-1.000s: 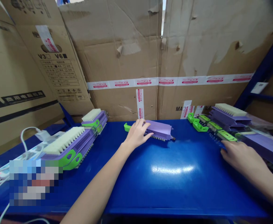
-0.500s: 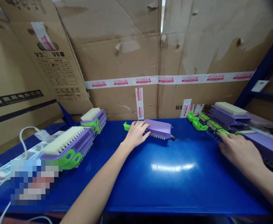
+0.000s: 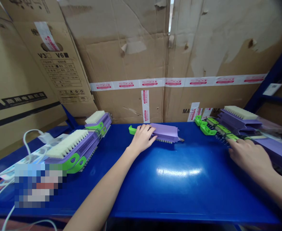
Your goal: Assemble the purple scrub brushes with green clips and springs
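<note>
My left hand (image 3: 144,138) is closed around the left part of a purple brush (image 3: 166,130) that lies on the blue table. A green hooked end (image 3: 132,130) sticks out left of my fingers, a bristle row shows below, and a small metal tip (image 3: 181,139) pokes out at the right. My right hand (image 3: 249,155) is over the near end of a row of green pieces with thin metal pins (image 3: 222,129). Its index finger lies along the nearest green piece (image 3: 231,137), and the thumb is tucked beside it; the other fingertips are hidden.
Purple brushes with cream bristles (image 3: 67,144) are stacked at the left, beside a power strip with white cables (image 3: 32,157). More purple brushes (image 3: 242,120) lie at the right, with loose green caps (image 3: 207,129) nearby. Cardboard (image 3: 131,64) walls the back of the blue table (image 3: 136,189).
My right hand has moved slightly forward onto the nearest green piece, covering more of it. My left hand stays on the purple brush, which has hardly moved.
</note>
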Motion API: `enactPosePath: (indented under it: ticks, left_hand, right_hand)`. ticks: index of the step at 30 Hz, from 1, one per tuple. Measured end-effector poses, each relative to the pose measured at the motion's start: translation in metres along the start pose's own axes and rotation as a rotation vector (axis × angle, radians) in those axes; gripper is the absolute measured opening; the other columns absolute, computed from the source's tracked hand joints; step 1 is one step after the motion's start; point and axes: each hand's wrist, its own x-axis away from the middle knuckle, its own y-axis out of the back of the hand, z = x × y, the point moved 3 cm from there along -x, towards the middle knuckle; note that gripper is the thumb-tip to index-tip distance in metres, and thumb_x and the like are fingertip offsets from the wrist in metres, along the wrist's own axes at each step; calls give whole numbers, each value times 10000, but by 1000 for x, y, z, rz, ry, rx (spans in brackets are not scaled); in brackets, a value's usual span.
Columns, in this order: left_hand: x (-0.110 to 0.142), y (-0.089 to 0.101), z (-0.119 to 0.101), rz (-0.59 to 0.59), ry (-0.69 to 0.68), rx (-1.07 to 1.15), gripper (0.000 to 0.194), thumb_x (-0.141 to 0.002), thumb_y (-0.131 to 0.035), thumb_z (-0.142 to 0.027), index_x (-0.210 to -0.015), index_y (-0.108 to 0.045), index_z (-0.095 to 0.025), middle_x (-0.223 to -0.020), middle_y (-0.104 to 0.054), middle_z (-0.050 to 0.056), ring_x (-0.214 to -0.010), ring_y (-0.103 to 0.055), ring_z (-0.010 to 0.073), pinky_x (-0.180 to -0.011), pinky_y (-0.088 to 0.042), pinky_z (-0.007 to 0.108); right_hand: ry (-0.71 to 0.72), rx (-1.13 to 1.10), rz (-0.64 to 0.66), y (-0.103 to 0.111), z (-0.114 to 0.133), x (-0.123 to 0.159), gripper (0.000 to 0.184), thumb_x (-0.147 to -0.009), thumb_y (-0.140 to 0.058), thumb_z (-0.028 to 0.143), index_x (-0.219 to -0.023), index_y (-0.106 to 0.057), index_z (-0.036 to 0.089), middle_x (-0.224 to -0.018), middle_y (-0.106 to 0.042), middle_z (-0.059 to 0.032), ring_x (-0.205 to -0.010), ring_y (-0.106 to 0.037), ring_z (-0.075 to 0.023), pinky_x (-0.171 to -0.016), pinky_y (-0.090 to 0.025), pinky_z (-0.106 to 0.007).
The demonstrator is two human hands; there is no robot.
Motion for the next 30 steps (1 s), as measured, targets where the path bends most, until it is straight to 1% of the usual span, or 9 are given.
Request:
enactPosePath:
  ticks: [7,14,20,25,27,30]
  left_hand:
    - [0,0,0,-1,-7,-29,268,-879,-515,-343,-1093,-552,-185,-1101,-605,75,-1028,-517,235,-878,-393,391]
    - [-1,-2,-2,3,-7,-79,283,-888,-502,-369,-1099,-552,-186,-1084,-600,78,-1005,-512,237,-846,-394,382]
    - [-3,-6,-8,6,32,-145,299,-899,-481,-375,-1109,-556,-175,-1097,-588,99,-993,-516,247,-803,-398,375]
    - [-3,-9,-7,-11,34,-188,305,-899,-477,-384,-1112,-558,-182,-1096,-590,100,-986,-517,247,-791,-396,371]
    - [-3,-10,-5,-20,35,-206,305,-900,-473,-387,-1108,-560,-182,-1088,-594,100,-979,-518,249,-785,-396,373]
    - [-4,-11,-4,-36,44,-231,307,-900,-470,-391,-1104,-563,-181,-1084,-596,102,-977,-518,257,-782,-398,379]
  right_hand:
    - [-13,12,-2,1,1,-2,176,-858,-449,161,-927,-610,147,-872,-656,-130,-808,-604,-284,-564,-336,-319]
    - [4,35,-12,2,3,-8,159,-864,-466,180,-910,-614,144,-860,-649,-150,-814,-597,-285,-581,-314,-321]
    - [18,55,17,2,5,-16,164,-869,-463,196,-906,-615,144,-870,-641,-148,-835,-593,-283,-582,-292,-311]
    - [18,64,28,-2,3,-19,178,-868,-460,185,-929,-620,136,-885,-638,-158,-852,-590,-284,-595,-280,-310]
    - [20,65,17,0,4,-19,196,-876,-453,206,-948,-621,134,-893,-635,-163,-852,-590,-288,-596,-274,-311]
    - [27,56,-19,9,9,-22,247,-900,-421,268,-939,-624,132,-877,-628,-166,-829,-587,-292,-589,-264,-316]
